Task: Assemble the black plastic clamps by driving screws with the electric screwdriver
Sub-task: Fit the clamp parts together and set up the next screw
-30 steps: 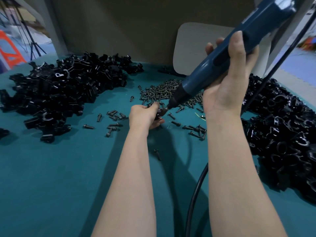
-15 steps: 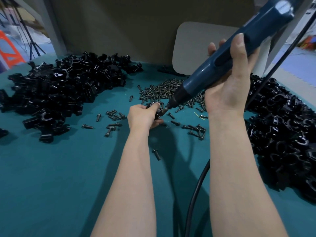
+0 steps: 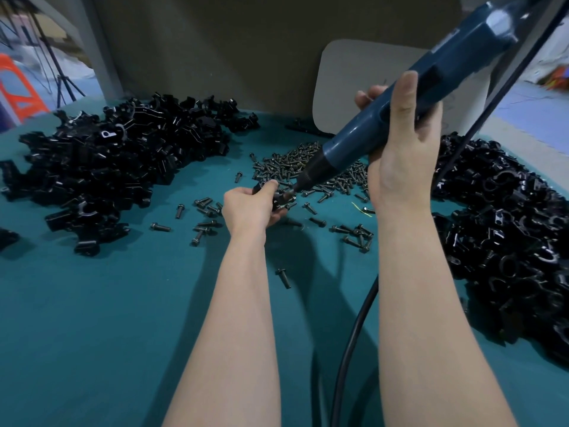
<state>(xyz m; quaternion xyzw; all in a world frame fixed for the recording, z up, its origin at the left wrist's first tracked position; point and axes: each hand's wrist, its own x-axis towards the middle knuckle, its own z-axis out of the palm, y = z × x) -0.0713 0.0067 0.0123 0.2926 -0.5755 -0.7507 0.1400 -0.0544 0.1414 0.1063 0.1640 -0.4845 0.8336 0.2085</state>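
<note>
Over the teal table (image 3: pixel 92 318), the left hand (image 3: pixel 249 208) pinches a small black plastic clamp (image 3: pixel 278 199) while the right hand (image 3: pixel 400 143), fingers wrapped, grips the slanted blue electric screwdriver (image 3: pixel 400 97), tip touching it.

Both bare forearms reach forward side by side. The left hand (image 3: pixel 248 206), held lower, curls fingers and thumb round a small black plastic clamp (image 3: pixel 279 201). The right hand (image 3: pixel 400 158), raised higher, wraps the slanted dark-blue electric screwdriver (image 3: pixel 348 146), thumb laid across its body.
</note>
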